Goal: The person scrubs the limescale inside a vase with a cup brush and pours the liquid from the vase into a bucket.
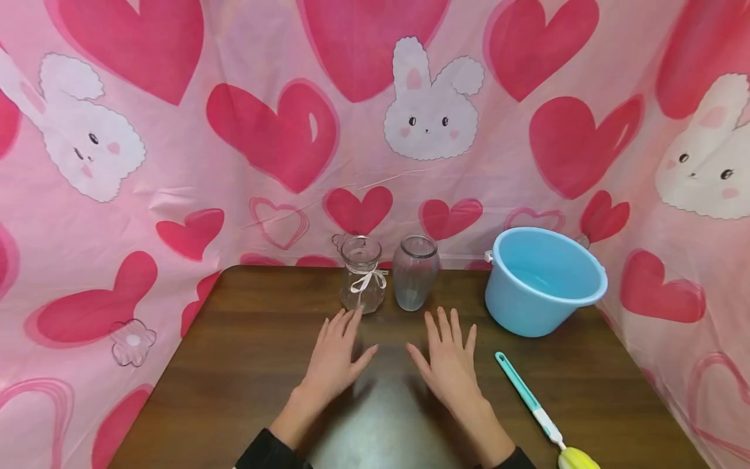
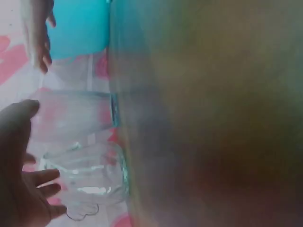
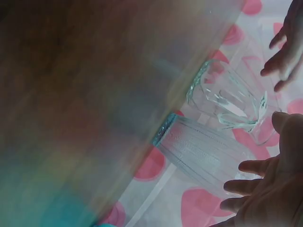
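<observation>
Hands lie flat, fingers spread and holding nothing, on the surface [image 1: 246, 365]: the left hand [image 1: 335, 355] points at 12 o'clock to the upright ribboned jar [image 1: 362, 274], nearly touching it, while the right hand [image 1: 448, 361] sits short of the ribbed vase [image 1: 415, 272].

Table [image 1: 246, 365]: two glass vases at the far edge, ribbon-tied vase [image 1: 362, 273] left, ribbed vase [image 1: 415, 272] just beside it on the right. Bucket [image 1: 541, 281] further right, far side. Bottle brush [image 1: 541, 417] near right, before the bucket. Left hand [image 1: 336, 355] and right hand [image 1: 448, 361] flat on the table, near side of the vases.
</observation>
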`<move>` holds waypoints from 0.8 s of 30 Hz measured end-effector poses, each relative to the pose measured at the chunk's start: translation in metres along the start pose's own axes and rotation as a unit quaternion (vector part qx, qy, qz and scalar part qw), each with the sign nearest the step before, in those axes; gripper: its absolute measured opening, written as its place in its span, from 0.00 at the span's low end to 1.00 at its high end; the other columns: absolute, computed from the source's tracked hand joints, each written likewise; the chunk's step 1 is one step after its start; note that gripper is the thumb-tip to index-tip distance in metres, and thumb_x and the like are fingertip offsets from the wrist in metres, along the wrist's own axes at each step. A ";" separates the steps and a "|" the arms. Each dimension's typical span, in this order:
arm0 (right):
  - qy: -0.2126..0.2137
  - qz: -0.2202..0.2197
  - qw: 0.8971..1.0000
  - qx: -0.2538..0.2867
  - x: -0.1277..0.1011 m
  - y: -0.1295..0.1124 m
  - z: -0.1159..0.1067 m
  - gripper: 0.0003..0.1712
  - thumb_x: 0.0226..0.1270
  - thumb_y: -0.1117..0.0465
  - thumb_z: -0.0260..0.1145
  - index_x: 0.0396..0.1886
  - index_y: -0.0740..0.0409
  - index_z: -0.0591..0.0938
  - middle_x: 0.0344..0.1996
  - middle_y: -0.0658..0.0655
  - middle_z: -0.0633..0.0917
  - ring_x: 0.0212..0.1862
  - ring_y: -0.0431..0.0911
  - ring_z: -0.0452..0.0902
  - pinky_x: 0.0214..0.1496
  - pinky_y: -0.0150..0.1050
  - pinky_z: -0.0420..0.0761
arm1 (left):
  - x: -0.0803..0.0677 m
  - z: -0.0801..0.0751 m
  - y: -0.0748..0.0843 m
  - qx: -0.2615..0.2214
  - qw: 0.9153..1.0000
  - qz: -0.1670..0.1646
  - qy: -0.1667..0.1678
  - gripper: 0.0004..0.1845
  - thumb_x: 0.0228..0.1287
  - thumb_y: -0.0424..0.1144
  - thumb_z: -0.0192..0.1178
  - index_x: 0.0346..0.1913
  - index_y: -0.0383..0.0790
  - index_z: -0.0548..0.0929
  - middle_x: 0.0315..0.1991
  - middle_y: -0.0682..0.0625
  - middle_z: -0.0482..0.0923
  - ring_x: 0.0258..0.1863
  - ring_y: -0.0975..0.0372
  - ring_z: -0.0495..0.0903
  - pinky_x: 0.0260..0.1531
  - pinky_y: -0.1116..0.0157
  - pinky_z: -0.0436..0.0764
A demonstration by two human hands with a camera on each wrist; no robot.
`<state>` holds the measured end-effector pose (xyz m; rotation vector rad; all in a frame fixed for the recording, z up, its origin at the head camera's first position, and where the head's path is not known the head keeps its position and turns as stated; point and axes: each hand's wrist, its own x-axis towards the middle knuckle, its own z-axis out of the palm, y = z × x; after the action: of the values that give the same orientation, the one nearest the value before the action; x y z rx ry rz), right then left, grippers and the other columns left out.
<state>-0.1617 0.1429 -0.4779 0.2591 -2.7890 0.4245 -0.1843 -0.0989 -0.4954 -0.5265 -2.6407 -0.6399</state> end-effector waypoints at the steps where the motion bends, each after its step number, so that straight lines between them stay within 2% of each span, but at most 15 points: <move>1: 0.001 0.001 1.000 0.000 0.001 0.001 -0.002 0.43 0.72 0.39 0.67 0.75 0.62 0.71 0.76 0.71 0.67 0.79 0.69 0.54 0.73 0.78 0.47 | 0.007 -0.001 -0.002 -0.025 0.999 -0.006 0.019 0.42 0.67 0.55 0.69 0.76 0.35 0.69 0.64 0.35 0.76 0.68 0.42 0.72 0.67 0.41 0.71; 4: 0.001 0.002 1.000 0.000 0.004 0.004 -0.006 0.42 0.72 0.41 0.68 0.75 0.63 0.71 0.74 0.72 0.68 0.77 0.70 0.58 0.72 0.78 0.49 | 0.033 -0.006 -0.011 -0.116 0.990 -0.047 0.069 0.40 0.63 0.52 0.74 0.71 0.35 0.72 0.56 0.37 0.80 0.59 0.45 0.77 0.58 0.45 0.78; 6: -0.006 0.004 1.000 0.003 0.006 0.005 -0.009 0.42 0.72 0.41 0.68 0.75 0.63 0.71 0.73 0.73 0.70 0.76 0.70 0.60 0.72 0.78 0.50 | 0.051 -0.009 -0.018 -0.169 0.978 -0.091 0.082 0.43 0.62 0.53 0.75 0.72 0.36 0.69 0.59 0.38 0.78 0.61 0.46 0.75 0.59 0.45 0.76; 9: -0.027 0.011 1.000 0.004 0.008 0.006 -0.012 0.42 0.73 0.41 0.67 0.74 0.63 0.71 0.73 0.73 0.70 0.76 0.70 0.61 0.73 0.77 0.51 | 0.075 -0.006 -0.029 -0.222 0.961 -0.152 0.063 0.54 0.60 0.58 0.75 0.79 0.37 0.59 0.72 0.36 0.67 0.72 0.45 0.64 0.70 0.41 0.65; 11: -0.042 0.016 0.999 0.002 0.010 0.007 -0.012 0.41 0.73 0.41 0.67 0.74 0.63 0.72 0.72 0.72 0.72 0.75 0.69 0.63 0.73 0.76 0.53 | 0.088 0.002 -0.035 -0.249 0.952 -0.174 0.045 0.60 0.58 0.59 0.75 0.82 0.38 0.51 0.78 0.37 0.59 0.78 0.45 0.56 0.75 0.40 0.58; 13: -0.052 0.017 0.999 -0.004 0.011 0.009 -0.013 0.39 0.74 0.42 0.66 0.72 0.64 0.74 0.69 0.71 0.75 0.73 0.66 0.67 0.72 0.74 0.58 | 0.100 0.012 -0.038 -0.278 0.943 -0.180 0.039 0.62 0.57 0.58 0.76 0.83 0.39 0.48 0.80 0.38 0.54 0.80 0.45 0.53 0.77 0.41 0.54; 17: -0.060 0.009 0.998 -0.019 0.012 0.012 -0.012 0.34 0.75 0.43 0.66 0.66 0.66 0.79 0.61 0.68 0.82 0.65 0.63 0.76 0.69 0.67 0.69 | 0.117 0.032 -0.042 -0.356 0.920 -0.154 0.060 0.58 0.56 0.50 0.79 0.82 0.41 0.53 0.77 0.39 0.62 0.77 0.47 0.61 0.75 0.43 0.60; 19: -0.060 0.002 0.998 -0.026 0.011 0.013 -0.011 0.32 0.75 0.44 0.66 0.63 0.67 0.80 0.58 0.68 0.83 0.62 0.62 0.78 0.67 0.64 0.73 | 0.122 0.037 -0.042 -0.377 0.911 -0.148 0.073 0.55 0.55 0.47 0.80 0.80 0.40 0.57 0.74 0.38 0.66 0.75 0.46 0.64 0.74 0.43 0.63; 22: -0.054 -0.006 0.998 -0.029 0.012 0.014 -0.011 0.31 0.74 0.46 0.67 0.61 0.67 0.81 0.56 0.68 0.84 0.61 0.63 0.79 0.66 0.63 0.74 | 0.127 0.040 -0.043 -0.382 0.908 -0.145 0.093 0.51 0.54 0.44 0.81 0.77 0.38 0.62 0.70 0.37 0.71 0.71 0.45 0.70 0.72 0.44 0.67; 24: -0.055 -0.003 0.998 -0.028 0.013 0.014 -0.011 0.31 0.74 0.46 0.68 0.62 0.67 0.81 0.57 0.68 0.83 0.62 0.63 0.78 0.67 0.64 0.74 | 0.130 0.040 -0.044 -0.373 0.910 -0.145 0.103 0.49 0.54 0.43 0.81 0.75 0.38 0.65 0.68 0.38 0.73 0.70 0.46 0.71 0.71 0.45 0.68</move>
<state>-0.1744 0.1582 -0.4673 0.2857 -2.9022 0.3384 -0.3262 -0.0810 -0.4878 -0.2272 -2.2152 -1.7193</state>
